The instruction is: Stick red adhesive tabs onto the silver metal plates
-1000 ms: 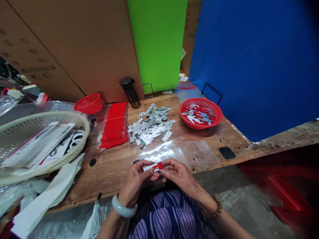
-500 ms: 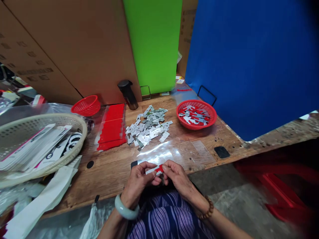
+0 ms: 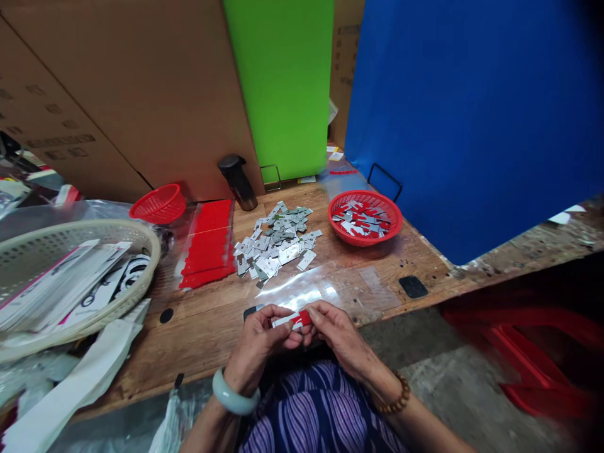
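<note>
Close to the table's front edge, my left hand (image 3: 267, 336) pinches the pale end of a small flat metal plate (image 3: 283, 320). My right hand (image 3: 333, 327) grips a red piece (image 3: 302, 318) on the plate's right end, its thumb on top. Whether the red piece is a sticker or a sleeve, I cannot tell. Beyond my hands lies a loose heap of similar silver plates (image 3: 283, 242). To its left are red strips (image 3: 207, 242) on clear backing. On its right, a red basket (image 3: 365, 240) holds plates with red parts on them.
A cream basket (image 3: 153, 264) of printed cards stands at the left, with a smaller red basket (image 3: 158, 204) behind it. A black bottle (image 3: 238, 182) stands near cardboard (image 3: 141, 94), green (image 3: 283, 88) and blue panels (image 3: 448, 126). A red stool (image 3: 528, 358) is at lower right.
The view has shifted slightly, so the table things sit a little further left. Both hands keep hold of the same plate, and more of the red piece shows on its right end.
</note>
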Demonstrator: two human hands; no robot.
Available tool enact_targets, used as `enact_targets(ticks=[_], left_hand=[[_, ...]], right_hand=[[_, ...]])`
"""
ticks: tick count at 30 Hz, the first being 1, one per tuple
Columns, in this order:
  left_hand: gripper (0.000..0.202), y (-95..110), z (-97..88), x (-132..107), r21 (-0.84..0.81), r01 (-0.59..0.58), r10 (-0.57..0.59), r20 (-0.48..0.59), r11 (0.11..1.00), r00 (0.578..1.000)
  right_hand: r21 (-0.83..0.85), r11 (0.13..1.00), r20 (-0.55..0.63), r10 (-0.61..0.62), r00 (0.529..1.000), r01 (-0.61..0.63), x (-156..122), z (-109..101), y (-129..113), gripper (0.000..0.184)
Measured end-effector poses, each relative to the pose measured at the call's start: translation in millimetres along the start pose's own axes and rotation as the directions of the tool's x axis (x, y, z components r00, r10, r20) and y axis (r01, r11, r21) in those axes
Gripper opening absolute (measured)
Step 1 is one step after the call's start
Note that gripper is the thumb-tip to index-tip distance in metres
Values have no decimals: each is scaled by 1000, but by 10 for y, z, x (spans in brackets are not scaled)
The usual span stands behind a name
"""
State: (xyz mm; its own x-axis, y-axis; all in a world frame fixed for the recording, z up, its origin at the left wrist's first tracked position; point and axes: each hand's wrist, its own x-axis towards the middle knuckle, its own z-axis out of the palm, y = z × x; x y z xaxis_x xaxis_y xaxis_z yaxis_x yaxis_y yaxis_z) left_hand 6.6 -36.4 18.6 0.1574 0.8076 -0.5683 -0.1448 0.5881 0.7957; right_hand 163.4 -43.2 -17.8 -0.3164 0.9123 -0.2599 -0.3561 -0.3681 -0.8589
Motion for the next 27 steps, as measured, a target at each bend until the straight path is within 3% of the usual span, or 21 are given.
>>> enact_targets(ticks=[7, 15, 21, 27], left_hand=[[29, -6, 106, 5, 59, -14, 13, 24, 998, 1000], [26, -62, 112, 49, 46, 27, -29, 42, 999, 999], [27, -74, 189, 44, -124, 32, -36, -35, 992, 999], [22, -79, 203, 103, -208, 84, -88, -8, 975, 996]], right_hand=[[-204, 977, -55, -79, 995, 66, 10, -80, 42, 28], [-315, 949, -170, -74, 983, 17, 9, -70, 188, 35], [-50, 994, -114, -103, 988, 98, 37, -100, 161, 34], [143, 988, -45, -56, 997, 62, 22, -126, 109, 27]])
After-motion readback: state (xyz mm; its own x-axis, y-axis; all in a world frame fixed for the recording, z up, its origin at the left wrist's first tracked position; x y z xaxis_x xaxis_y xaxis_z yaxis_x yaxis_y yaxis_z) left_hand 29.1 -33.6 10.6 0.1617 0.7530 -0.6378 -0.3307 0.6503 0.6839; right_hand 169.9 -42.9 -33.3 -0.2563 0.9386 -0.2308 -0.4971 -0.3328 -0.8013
